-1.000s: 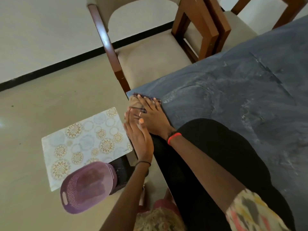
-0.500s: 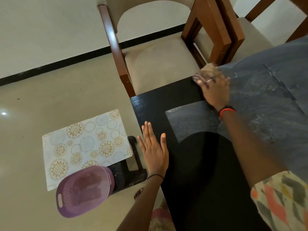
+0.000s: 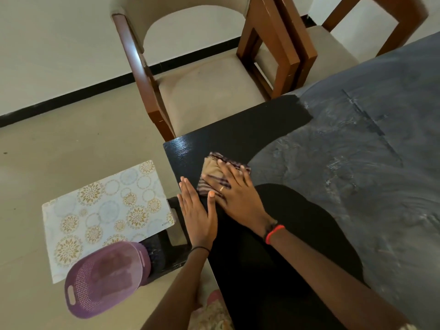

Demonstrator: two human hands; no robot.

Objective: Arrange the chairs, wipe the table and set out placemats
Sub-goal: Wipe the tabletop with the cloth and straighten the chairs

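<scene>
Cloth (image 3: 212,171): folded, striped, and flat on the counter (image 3: 238,129) near its left corner. Half a second before, it lay at the far edge by the chair (image 3: 209,91); it had since been drawn back toward the person.

Counter: a clean black band ran from the corner to the far edge and looked wider than in the earlier frame. Grey dust film covered the rest, out to the right. Judged: wiping was under way, with most of the surface left to do.

Right hand (image 3: 240,198): fingers spread and nearly straight, palm down, pressing the cloth to the counter rather than clutching it.

Left hand (image 3: 197,213): flat, fingers straight and together, resting on the counter's left edge just beside the cloth. It held nothing and sat about where it had been.

Placemat (image 3: 107,210): patterned, off the counter and low to the left, not yet set out.

Basket (image 3: 102,282): purple, overlapping the placemat's near corner.
</scene>
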